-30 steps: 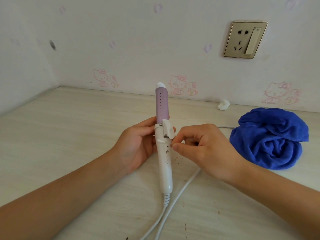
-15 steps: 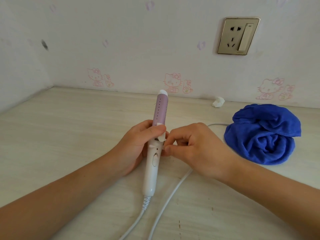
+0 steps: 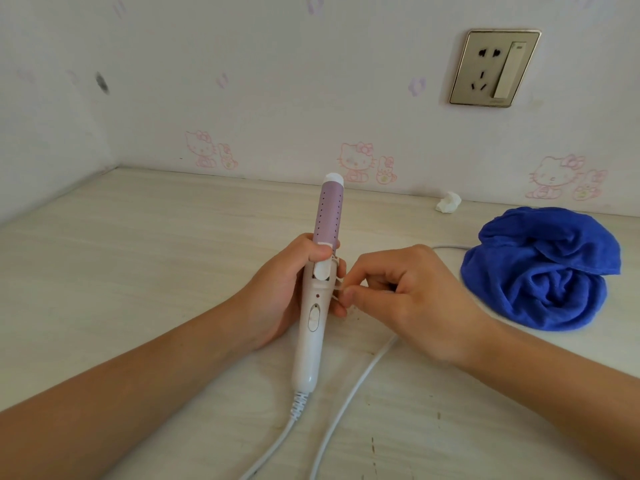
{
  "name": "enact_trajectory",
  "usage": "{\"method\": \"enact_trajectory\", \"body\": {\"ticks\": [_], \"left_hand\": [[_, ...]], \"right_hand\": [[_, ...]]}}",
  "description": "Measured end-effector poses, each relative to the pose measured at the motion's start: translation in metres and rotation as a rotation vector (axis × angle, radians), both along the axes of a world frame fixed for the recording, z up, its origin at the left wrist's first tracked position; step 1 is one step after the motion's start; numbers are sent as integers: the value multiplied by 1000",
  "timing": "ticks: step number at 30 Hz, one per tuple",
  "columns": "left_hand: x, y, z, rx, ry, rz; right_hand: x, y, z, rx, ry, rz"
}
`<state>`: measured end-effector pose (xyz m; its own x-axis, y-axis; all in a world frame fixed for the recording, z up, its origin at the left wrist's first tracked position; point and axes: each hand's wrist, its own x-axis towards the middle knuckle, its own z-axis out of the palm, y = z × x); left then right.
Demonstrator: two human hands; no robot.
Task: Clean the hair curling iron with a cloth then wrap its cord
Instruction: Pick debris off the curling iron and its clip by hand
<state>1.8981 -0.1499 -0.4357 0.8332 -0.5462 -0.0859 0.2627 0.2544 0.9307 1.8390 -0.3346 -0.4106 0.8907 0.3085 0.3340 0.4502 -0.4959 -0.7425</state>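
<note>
Curling iron (image 3: 313, 327) rolled in left hand (image 3: 277, 292) grip since a second ago: switch now up, thumb on clamp lever. Right hand (image 3: 408, 299) fingertips (image 3: 348, 294) pinched on hinge part, touching left fingers. Cloth (image 3: 540, 271) right of fingers, unheld; cord (image 3: 349, 393) loose. Likely picking at the hinge, not wiping.

White curling iron (image 3: 313, 317) with dotted lilac barrel; blue cloth (image 3: 540, 268); gold socket (image 3: 494, 68).

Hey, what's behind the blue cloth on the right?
The white cord runs behind the blue cloth and disappears. Its far end is covered, so no plug shows.
</note>
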Motion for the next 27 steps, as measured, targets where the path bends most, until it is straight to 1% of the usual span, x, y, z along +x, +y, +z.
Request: {"method": "enact_trajectory", "body": {"ticks": [3,6,9,13,17,19,21,24,25,27], "left_hand": [[-2,-2,-1,41,-72,-7],[-2,-2,-2,98,-108,-2],[-3,-3,-2,137,-129,12],[-4,-4,-2,126,-117,43],[-4,-4,-2,126,-100,35],[-3,-4,-2,121,-103,36],[-3,-3,-1,80,-82,47],[-3,-1,1,-11,-1,53],[-2,-1,1,-24,15,53],[-2,-1,1,-23,28,45]], "right_hand": [[4,-3,4,12,7,-46],[1,-1,5,-19,18,-23],[-1,3,6,-49,17,-68],[6,-4,12,-82,81,-80],[-2,5,7,-150,8,-81],[0,3,7,-133,18,-95],[3,-4,10,-60,16,-100],[0,-8,7,34,-16,-22],[-4,-6,5,20,-18,29],[-9,1,-1,-78,-31,113]]}}
